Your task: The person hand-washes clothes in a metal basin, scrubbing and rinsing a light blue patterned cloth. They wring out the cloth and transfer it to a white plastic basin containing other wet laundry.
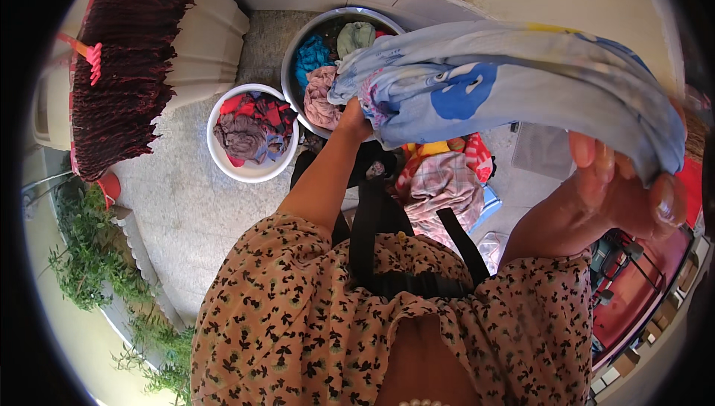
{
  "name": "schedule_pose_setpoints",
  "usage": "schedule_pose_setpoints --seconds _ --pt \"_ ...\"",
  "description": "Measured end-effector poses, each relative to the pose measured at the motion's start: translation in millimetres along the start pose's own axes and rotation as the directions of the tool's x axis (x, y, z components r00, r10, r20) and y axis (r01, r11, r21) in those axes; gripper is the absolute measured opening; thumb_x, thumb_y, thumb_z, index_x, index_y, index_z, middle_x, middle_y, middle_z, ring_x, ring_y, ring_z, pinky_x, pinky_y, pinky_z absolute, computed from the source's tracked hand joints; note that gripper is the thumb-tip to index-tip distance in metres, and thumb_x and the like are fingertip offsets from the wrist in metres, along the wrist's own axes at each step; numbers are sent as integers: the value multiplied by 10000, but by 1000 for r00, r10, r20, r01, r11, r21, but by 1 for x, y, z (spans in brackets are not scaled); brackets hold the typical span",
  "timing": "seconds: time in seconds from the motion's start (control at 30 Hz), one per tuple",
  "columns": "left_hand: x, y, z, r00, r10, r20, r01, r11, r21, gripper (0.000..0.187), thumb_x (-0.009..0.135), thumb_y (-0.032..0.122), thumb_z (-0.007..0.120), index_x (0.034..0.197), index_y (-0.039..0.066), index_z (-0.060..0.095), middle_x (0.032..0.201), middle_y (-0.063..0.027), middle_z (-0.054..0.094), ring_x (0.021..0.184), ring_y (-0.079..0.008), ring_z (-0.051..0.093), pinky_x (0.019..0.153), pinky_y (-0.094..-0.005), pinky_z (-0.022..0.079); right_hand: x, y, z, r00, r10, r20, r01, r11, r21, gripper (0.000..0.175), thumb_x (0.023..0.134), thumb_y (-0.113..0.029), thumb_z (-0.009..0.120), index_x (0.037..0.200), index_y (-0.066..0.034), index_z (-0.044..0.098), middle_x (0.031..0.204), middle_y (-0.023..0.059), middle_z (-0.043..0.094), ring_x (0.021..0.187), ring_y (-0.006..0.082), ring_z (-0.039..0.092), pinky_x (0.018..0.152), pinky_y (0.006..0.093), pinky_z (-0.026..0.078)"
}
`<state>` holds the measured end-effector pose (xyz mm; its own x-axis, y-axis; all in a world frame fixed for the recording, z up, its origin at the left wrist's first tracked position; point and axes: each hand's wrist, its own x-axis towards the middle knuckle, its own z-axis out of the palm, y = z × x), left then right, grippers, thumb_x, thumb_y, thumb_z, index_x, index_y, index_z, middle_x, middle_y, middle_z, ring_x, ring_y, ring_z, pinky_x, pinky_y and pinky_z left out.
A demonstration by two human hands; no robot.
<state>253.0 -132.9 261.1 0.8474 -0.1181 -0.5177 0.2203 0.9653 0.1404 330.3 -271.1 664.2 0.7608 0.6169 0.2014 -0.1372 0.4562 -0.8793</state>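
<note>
A damp-looking light-blue cloth (536,90) with a dark-blue printed figure stretches across the upper right. My left hand (357,118) grips its bunched near end above the rim of a large grey basin (287,65). The far end hangs over my raised right hand (625,193), whose fingers and thumb close on the fabric close to the camera. Inside the basin lie a turquoise garment (311,59), a pale green one (356,40) and a pink one (320,96). Part of the basin is hidden behind the cloth.
A smaller white basin (215,152) with red, dark and mauve clothes stands beside the large one. A heap with a plaid cloth (444,185) lies on the floor in front of me. Dark red fringed fabric (125,65) hangs at left, above leafy plants (84,261).
</note>
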Motion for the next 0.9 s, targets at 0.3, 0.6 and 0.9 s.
schedule_pose_setpoints --seconds 0.3,0.6,0.9 --pt "-47 74 1 941 314 -127 -297 945 136 143 891 78 574 1003 5 625 922 -114 658 840 -223 635 798 -378 524 20 -27 -39 990 140 -36 -142 903 -406 442 802 -204 550 1045 161 496 541 -26 330 454 128 378 629 396 447" --pt "-107 191 42 832 543 -114 -498 821 279 87 916 78 557 955 17 605 902 -69 637 825 -193 622 797 -355 528 -49 244 -180 469 470 -748 -880 174 -442 190 733 -153 645 882 -35 642 683 60 607 564 149 604 457 322 514" --pt "-142 179 112 840 540 -53 -502 811 301 103 917 99 580 979 19 601 924 -52 637 853 -164 612 808 -342 514 -28 278 -70 949 301 -98 -237 468 -852 560 728 -248 709 1205 2 555 1068 229 628 986 368 615 842 405 485"
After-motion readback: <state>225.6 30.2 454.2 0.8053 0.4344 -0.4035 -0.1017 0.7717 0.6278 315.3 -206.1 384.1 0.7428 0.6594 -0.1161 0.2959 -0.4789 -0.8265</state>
